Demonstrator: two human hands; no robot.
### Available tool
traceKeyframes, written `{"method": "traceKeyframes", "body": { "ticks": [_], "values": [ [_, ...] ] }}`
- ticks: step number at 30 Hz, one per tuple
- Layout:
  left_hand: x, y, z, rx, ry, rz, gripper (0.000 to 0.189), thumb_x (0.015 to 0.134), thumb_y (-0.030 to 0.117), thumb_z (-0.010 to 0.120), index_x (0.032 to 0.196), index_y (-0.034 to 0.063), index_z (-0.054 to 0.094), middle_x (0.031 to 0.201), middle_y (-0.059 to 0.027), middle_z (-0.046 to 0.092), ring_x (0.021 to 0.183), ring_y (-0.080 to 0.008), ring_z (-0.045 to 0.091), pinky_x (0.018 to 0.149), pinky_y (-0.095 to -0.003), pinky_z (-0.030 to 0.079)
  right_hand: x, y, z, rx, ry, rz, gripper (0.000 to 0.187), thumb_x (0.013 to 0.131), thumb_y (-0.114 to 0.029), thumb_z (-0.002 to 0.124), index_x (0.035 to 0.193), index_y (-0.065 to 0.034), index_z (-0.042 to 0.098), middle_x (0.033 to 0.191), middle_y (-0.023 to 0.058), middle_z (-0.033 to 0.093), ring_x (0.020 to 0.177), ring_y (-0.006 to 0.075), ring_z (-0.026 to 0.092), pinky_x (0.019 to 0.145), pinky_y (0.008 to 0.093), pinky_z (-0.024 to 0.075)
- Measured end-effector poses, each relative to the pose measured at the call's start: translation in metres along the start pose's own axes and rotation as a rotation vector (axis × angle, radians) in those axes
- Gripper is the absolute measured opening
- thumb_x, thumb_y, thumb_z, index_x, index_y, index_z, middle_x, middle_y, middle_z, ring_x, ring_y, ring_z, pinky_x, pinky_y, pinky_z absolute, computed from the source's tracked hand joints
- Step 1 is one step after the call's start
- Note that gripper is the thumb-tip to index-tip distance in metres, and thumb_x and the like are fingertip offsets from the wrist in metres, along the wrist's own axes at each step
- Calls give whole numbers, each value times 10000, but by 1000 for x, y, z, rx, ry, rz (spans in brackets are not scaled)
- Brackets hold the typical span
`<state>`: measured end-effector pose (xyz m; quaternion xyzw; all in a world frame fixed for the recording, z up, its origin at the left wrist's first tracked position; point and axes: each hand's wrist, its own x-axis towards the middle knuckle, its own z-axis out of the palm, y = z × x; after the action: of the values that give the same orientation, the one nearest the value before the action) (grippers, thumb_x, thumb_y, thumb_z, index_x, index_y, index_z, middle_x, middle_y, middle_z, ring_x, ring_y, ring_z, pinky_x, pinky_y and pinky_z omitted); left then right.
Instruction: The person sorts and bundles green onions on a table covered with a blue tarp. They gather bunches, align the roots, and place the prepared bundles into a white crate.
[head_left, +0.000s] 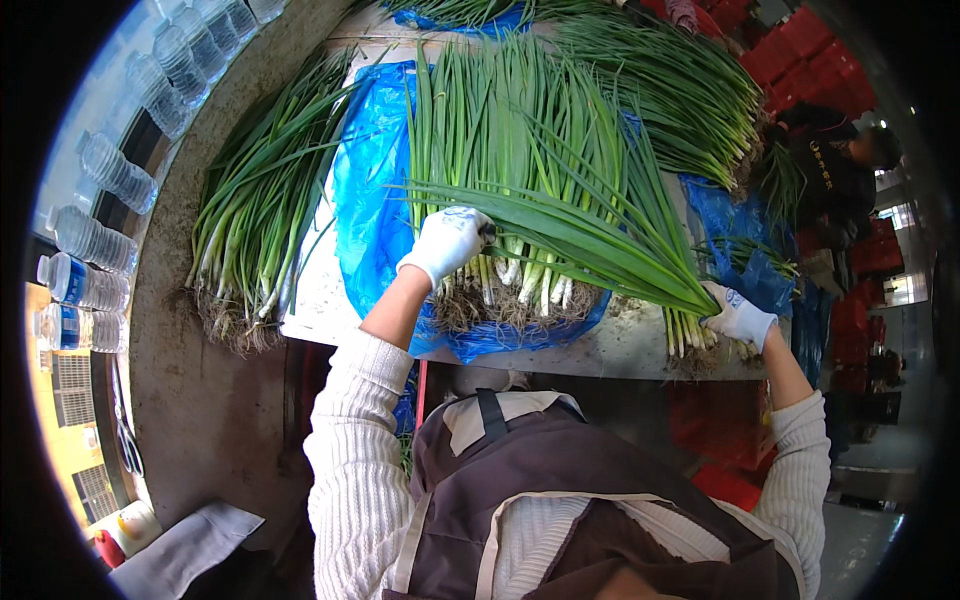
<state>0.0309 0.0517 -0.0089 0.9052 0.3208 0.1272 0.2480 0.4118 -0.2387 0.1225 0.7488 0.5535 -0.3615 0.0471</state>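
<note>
My right hand (736, 315), in a white knit glove, grips the lower stalks of a bunch of scallions (630, 255). The bunch's long green leaves stretch leftward across a wide pile of scallions (510, 135). Against those leaves rests my left hand (450, 241), also in a white glove, its fingers curled and partly hidden; whether it holds any leaf is not clear. The pile lies on blue plastic sheeting (375, 172), its muddy roots (517, 309) towards me. More scallion stalks (681, 334) with roots lie beneath the right-hand bunch at the table's near edge.
Another scallion heap (255, 202) lies on the left ledge, a further one (675, 97) at the back right. Several clear plastic bottles (94, 240) line the window sill, with scissors (126, 427) nearby. Red crates (814, 60) and a person in dark clothing (832, 165) are on the right.
</note>
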Motion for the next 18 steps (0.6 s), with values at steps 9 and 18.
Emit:
{"method": "traceKeyframes", "body": {
  "ticks": [9, 18],
  "values": [
    [-15, -3, -23, -919, 320, -340, 192, 942, 157, 547, 1009, -8, 618, 753, -15, 621, 522, -49, 486, 456, -213, 396, 2, -6, -5, 56, 18, 14, 631, 703, -60, 667, 1282, 36, 434, 1220, 208, 534, 1151, 319, 508, 988, 346, 395],
    [58, 33, 1, 23, 0, -98, 245, 865, 247, 581, 1014, 78, 679, 980, -174, 660, 917, -331, 623, 824, -407, 484, 0, 0, -13, -44, 83, -1, 642, 735, -69, 661, 1321, -16, 404, 1238, 227, 533, 1164, 363, 508, 962, 358, 424]
  ]
}}
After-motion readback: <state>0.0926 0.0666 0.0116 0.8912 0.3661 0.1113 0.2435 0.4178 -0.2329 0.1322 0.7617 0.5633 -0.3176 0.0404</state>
